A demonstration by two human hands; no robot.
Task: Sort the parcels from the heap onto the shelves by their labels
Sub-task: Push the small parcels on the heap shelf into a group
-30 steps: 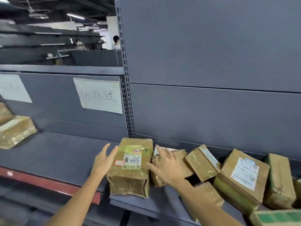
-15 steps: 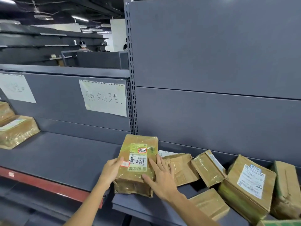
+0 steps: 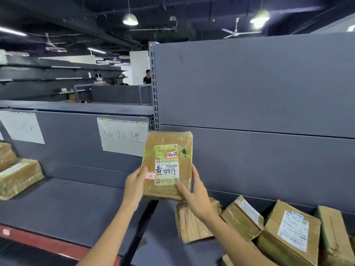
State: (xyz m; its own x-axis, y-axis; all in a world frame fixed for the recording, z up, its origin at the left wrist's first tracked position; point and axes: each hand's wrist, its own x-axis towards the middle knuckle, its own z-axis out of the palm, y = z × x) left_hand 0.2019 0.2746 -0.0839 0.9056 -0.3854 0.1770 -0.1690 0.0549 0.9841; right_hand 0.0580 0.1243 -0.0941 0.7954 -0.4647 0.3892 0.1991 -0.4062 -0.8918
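parcel: brown, tape-wrapped, held upright in the air above the shelf edge, label side facing the camera, in front of the grey back panel
label: white-green sticker with black handwriting; small red-bordered tags at upper right and lower left corner
left hand: grips parcel's lower left edge, thumb on the front over the red tag
right hand: grips lower right corner, thumb across the front, fingers wrapped behind
heap: several brown parcels lying tilted on the right shelf, near and right of the held one; closest lies just below the right hand
left shelf: grey deck, red front rail; two stacked parcels at far left
paper sign: handwritten sheet taped on the left bay's back wall, just left of the held parcel; second sheet further left, writing faint
background: two people far behind the low shelving, too small for detail
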